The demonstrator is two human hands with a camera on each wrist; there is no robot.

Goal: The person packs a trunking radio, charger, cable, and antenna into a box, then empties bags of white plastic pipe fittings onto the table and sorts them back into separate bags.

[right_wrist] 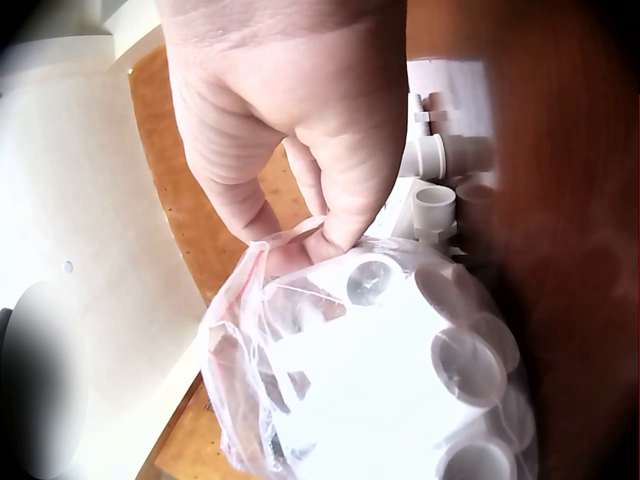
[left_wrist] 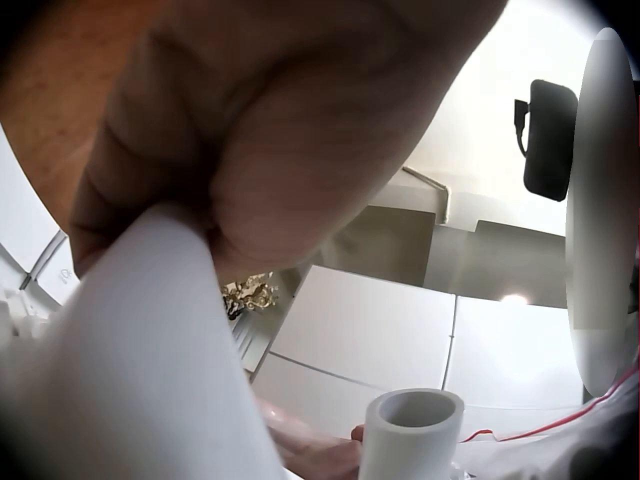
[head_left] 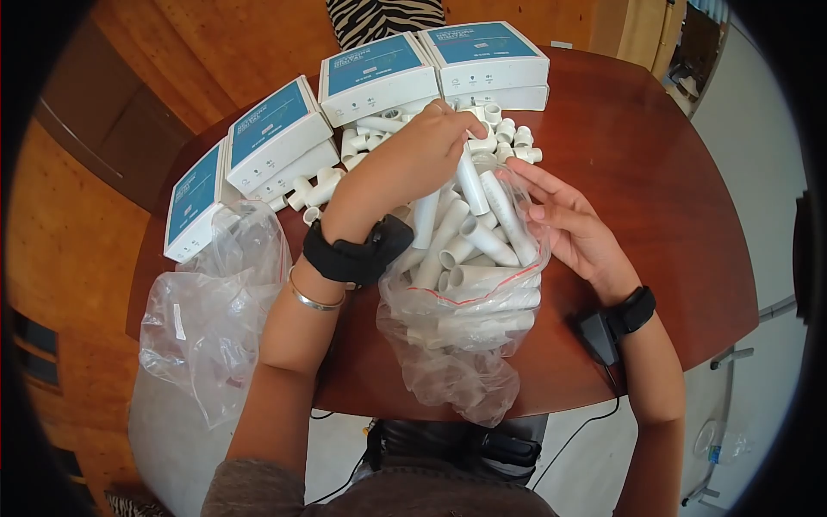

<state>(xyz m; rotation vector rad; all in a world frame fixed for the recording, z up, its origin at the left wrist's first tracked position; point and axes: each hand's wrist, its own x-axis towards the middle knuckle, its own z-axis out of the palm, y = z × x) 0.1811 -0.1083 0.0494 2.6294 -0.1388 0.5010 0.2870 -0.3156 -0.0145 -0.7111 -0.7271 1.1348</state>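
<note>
My left hand (head_left: 418, 148) is over the open mouth of a clear zip bag (head_left: 461, 379), pinching the upper end of a white plastic pipe (head_left: 471, 185). In the left wrist view that pipe (left_wrist: 150, 350) slants down from between thumb and fingers. Many more short pipe pieces (head_left: 487, 241) fill the bag, which lies on the table with its red zip line showing. At the bag's right side, my right hand (head_left: 575, 226) holds the rim; its thumb and fingers grip the plastic edge in the right wrist view. Round pipe ends (right_wrist: 470, 365) show through the film there.
Behind the bag lie several white pipe fittings (head_left: 319, 189). White-and-blue boxes (head_left: 379, 73) stand in an arc along the table's far left edge. Another clear bag (head_left: 211, 319) hangs over the left edge of the reddish-brown table (head_left: 655, 189).
</note>
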